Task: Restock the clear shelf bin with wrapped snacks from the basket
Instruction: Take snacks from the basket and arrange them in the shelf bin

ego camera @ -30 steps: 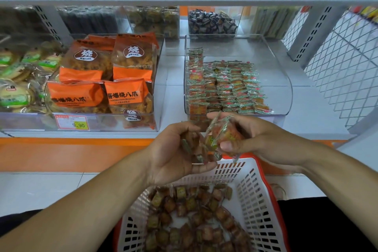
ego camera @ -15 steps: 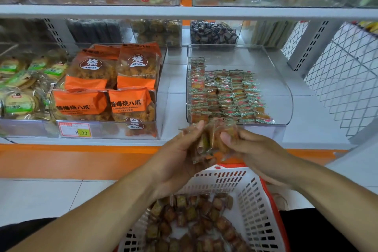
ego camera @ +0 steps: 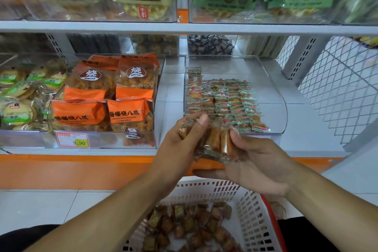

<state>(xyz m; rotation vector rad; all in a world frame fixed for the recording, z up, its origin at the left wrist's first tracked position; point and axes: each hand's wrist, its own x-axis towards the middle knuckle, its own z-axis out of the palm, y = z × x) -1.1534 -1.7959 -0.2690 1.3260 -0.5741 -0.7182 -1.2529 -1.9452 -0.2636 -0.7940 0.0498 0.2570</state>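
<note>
Since a second ago the handful of wrapped snacks (ego camera: pixel 214 143) has been raised from over the basket (ego camera: pixel 251 210) to the front lip of the clear shelf bin (ego camera: pixel 282 108), centre of frame; placement is judged imminent. The bundle is gripped by both hands: left hand (ego camera: pixel 180 141) curled over its left side, right hand (ego camera: pixel 253 161) cupped beneath with thumb on top. The pieces are held side by side, long axes running near-vertical in frame, pointing toward the bin. Rows already fill the bin's left half.
</note>
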